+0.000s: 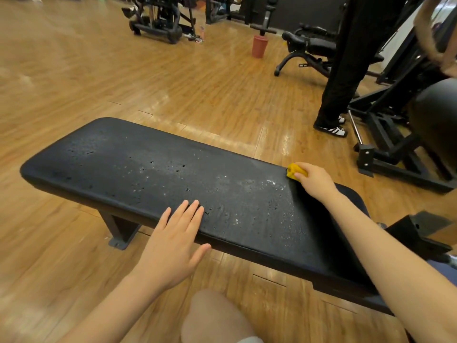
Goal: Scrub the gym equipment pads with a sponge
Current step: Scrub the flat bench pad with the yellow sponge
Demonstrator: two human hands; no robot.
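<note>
One yellow sponge (295, 171) sits on the far edge of the black bench pad (153, 169), toward its right end, clenched in the grip of the right hand (314, 180). Wet droplets and pale streaks speckle the pad left of the sponge. At the pad's near edge the left hand (173, 243) lies released, straight fingers resting flat on the surface. Beyond the pad, on the wood floor (74, 78), a red cup (259, 46) stands well apart, and a person's dark trouser legs (346, 70) stand beside black gym machines (390, 134).
</note>
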